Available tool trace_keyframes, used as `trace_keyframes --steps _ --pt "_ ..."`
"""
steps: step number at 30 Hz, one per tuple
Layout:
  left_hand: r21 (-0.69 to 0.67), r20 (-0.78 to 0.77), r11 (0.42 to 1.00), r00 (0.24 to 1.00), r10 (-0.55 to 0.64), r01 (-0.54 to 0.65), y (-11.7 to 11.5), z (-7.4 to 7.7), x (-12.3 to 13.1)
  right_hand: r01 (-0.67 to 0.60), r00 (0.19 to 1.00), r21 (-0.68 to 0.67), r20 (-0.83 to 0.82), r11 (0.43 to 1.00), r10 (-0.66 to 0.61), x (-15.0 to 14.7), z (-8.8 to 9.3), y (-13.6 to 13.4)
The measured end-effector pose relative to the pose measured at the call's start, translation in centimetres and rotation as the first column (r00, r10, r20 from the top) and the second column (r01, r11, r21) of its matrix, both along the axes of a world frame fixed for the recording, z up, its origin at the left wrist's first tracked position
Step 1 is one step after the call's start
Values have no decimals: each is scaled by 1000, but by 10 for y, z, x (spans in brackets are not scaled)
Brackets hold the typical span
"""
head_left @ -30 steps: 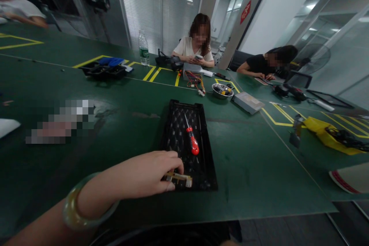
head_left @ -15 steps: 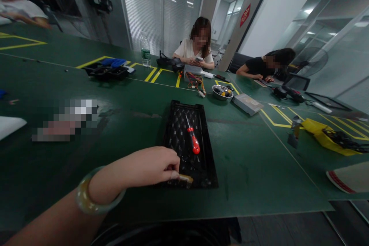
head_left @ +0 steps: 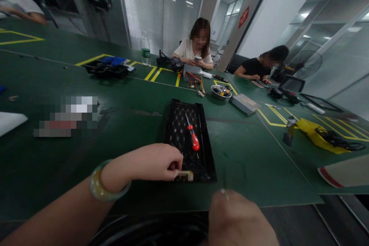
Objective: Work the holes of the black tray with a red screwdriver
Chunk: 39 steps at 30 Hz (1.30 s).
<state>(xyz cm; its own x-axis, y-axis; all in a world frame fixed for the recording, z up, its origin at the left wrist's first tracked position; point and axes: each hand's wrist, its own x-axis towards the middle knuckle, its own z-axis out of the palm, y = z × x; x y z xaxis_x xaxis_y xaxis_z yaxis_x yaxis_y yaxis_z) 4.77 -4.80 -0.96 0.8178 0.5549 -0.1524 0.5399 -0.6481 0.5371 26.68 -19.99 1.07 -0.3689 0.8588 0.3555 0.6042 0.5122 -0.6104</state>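
My left hand [head_left: 155, 161], with a pale bangle [head_left: 99, 182] on its wrist, reaches over the near end of a black rectangular tray [head_left: 211, 161]. Its fingers pinch a small yellowish-brown piece [head_left: 188, 175], whose exact kind I cannot make out. A screwdriver [head_left: 193, 138] with a red and black handle lies in the tray, shaft pointing away from me. At the lower right, in front of the table edge, my right hand [head_left: 239, 219] is smeared by motion. Something thin and shiny shows at its top, too blurred to name; the fingers do not show clearly.
Beyond the tray stand a metal bowl [head_left: 221, 97] of small parts, a grey box [head_left: 245, 104] and a metal unit [head_left: 193, 70] with coloured wires. A bottle [head_left: 145, 50] and a black organizer [head_left: 95, 70] are further left. A yellow bin [head_left: 311, 130] with cables sits right. Several people sit around.
My right hand has come into view at the lower right. My left hand, still pinching the small piece, has shifted slightly right and up. The view has shifted slightly.
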Motion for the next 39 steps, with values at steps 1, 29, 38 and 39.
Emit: trace_keyframes --steps 1,29,38,39 --pt "3 -4 1000 1000 -2 2 1 0 0 18 1000 -3 5 1000 -18 -3 -2 15" --pt "206 375 856 846 379 -475 56 -39 -12 189 816 -152 574 970 -69 -26 -22 74" --pt "222 390 848 841 375 -481 58 -47 -13 224 804 -165 588 961 -86 -29 -20 74" --pt "227 391 841 836 384 -492 58 -49 -13 222 812 -179 578 959 -80 -29 -19 74"
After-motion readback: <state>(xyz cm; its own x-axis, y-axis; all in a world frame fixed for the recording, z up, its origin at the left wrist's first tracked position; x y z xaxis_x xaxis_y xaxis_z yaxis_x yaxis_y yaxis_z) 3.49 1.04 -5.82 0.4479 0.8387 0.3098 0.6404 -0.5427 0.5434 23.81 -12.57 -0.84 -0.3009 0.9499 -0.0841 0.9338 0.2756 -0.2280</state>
